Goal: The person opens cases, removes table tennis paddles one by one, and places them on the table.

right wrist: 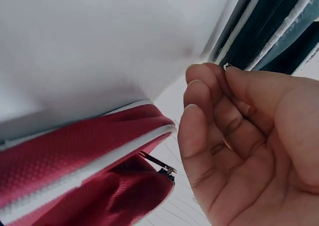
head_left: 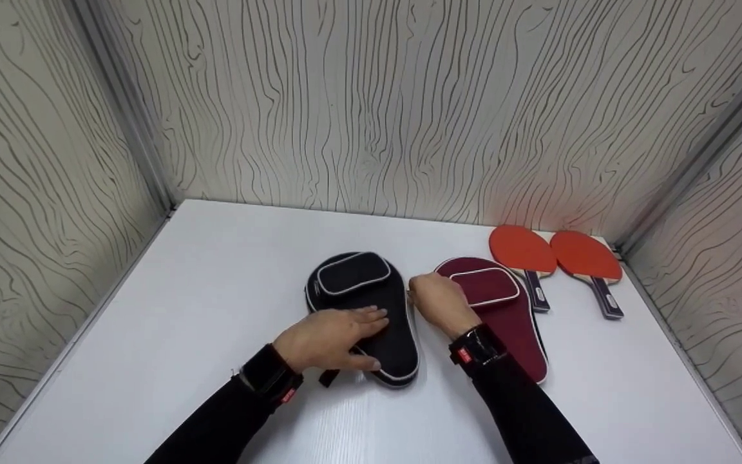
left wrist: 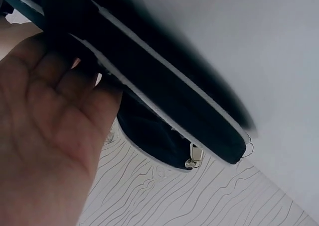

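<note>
A black paddle-shaped table tennis case [head_left: 397, 345] with white piping and a front pocket lies on the white table. My left hand [head_left: 329, 335] rests on its lower half, fingers stretched out over the fabric. At the case's right edge, my right hand [head_left: 438, 303] pinches a small metal zipper pull [right wrist: 227, 65] between thumb and forefinger; most of the pull is hidden by the fingertips. Right beside this hand lies a dark red case [head_left: 519, 332] of the same shape, partly covered by the wrist and sleeve. In the right wrist view, a pocket zipper pull [right wrist: 158, 162] hangs on the red case.
Two table tennis paddles with orange-red faces, a left one [head_left: 522, 250] and a right one [head_left: 585, 256], lie side by side at the back right, handles toward me. The left paddle lies close to the red case. Wood-grain patterned panels [head_left: 345, 109] enclose the table [head_left: 229, 258].
</note>
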A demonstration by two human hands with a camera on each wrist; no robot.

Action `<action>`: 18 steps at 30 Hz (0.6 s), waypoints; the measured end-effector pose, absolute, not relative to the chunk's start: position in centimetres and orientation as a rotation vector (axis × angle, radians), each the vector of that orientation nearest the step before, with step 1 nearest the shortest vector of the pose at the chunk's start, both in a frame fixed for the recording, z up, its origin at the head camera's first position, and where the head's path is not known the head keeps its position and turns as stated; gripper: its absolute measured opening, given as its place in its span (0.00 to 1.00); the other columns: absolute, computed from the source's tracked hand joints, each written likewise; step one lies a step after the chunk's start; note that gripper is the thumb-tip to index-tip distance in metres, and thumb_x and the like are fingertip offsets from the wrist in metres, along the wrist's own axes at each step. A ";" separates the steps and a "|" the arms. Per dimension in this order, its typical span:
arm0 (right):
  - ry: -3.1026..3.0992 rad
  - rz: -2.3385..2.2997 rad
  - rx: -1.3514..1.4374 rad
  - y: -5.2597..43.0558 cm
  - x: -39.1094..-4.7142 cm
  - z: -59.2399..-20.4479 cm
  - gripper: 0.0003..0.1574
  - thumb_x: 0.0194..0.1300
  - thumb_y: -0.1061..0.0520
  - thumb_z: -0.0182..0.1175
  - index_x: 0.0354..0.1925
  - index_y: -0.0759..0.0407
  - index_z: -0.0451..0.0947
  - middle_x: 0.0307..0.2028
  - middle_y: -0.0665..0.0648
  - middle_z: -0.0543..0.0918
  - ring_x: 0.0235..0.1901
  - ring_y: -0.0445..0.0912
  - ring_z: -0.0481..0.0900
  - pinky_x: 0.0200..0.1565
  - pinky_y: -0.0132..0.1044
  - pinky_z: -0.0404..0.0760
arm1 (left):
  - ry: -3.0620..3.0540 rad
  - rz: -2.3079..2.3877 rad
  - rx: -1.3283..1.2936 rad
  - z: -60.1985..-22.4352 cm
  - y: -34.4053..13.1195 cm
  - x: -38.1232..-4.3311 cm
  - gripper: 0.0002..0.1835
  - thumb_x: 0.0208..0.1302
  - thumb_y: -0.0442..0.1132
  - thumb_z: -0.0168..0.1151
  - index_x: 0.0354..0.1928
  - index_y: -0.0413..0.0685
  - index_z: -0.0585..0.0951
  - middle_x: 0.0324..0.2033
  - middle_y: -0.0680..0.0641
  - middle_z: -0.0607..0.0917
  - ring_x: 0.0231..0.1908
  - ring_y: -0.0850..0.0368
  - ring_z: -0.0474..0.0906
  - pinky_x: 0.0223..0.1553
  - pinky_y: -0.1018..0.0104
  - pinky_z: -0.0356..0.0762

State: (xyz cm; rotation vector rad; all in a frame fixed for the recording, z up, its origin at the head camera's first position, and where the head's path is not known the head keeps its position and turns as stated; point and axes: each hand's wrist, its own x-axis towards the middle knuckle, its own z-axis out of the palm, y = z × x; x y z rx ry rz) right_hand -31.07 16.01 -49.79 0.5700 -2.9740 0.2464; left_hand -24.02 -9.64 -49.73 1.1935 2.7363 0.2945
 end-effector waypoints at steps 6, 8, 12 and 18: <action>-2.905 0.251 0.627 16.7 -31.6 -50.9 0.11 0.78 0.59 0.72 0.35 0.58 0.91 0.33 0.62 0.94 0.34 0.60 0.93 0.33 0.63 0.90 | 2.781 0.269 1.208 -49.9 -9.8 -24.1 0.43 0.85 0.64 0.69 0.89 0.47 0.74 0.90 0.46 0.73 0.90 0.50 0.70 0.90 0.56 0.73; -2.867 0.256 0.649 17.1 -32.0 -51.7 0.10 0.77 0.58 0.74 0.34 0.56 0.91 0.32 0.60 0.94 0.33 0.60 0.93 0.32 0.62 0.89 | 2.788 0.273 1.211 -49.9 -9.8 -24.1 0.43 0.85 0.64 0.68 0.89 0.46 0.74 0.90 0.45 0.74 0.90 0.50 0.71 0.89 0.56 0.74; -2.835 0.276 0.677 17.3 -31.9 -52.2 0.08 0.76 0.58 0.74 0.35 0.56 0.91 0.32 0.60 0.94 0.34 0.62 0.93 0.33 0.63 0.90 | 2.797 0.274 1.211 -49.9 -9.9 -24.2 0.43 0.86 0.64 0.67 0.89 0.45 0.74 0.90 0.45 0.74 0.90 0.49 0.70 0.89 0.55 0.74; -2.831 0.244 0.690 16.7 -30.1 -50.5 0.08 0.76 0.61 0.75 0.35 0.59 0.91 0.33 0.63 0.94 0.35 0.65 0.94 0.36 0.66 0.91 | 2.811 0.267 1.203 -50.0 -10.0 -24.4 0.44 0.86 0.65 0.67 0.89 0.46 0.74 0.90 0.45 0.74 0.90 0.48 0.71 0.89 0.54 0.74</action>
